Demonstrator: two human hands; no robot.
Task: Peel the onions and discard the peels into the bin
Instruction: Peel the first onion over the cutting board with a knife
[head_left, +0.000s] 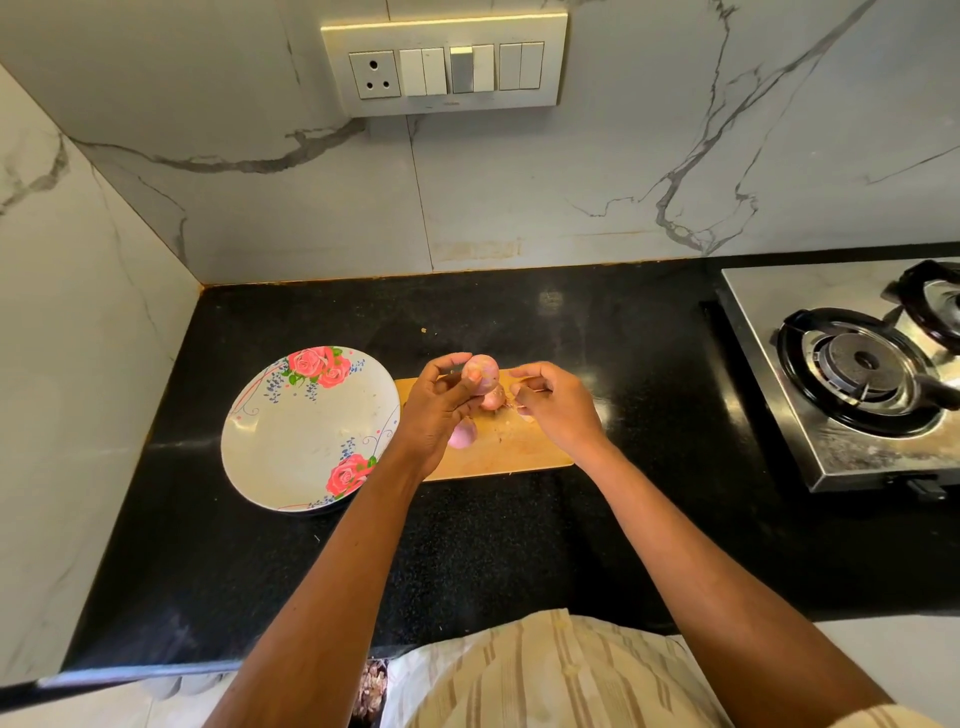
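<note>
A plate is sitting on the counter near its left edge, a cutting board lying just right of it. A stove is standing at the right edge, and two onions are lying on the board.

Both bare forearms reach forward from the lower edge of the view, converging toward the middle. The left hand is raised, back toward the camera, its grip curled round a small pinkish onion (fingertips and thumb closing on it). The right hand sits just beside it — fingers bent, thumb and forefinger pinched together.
</note>
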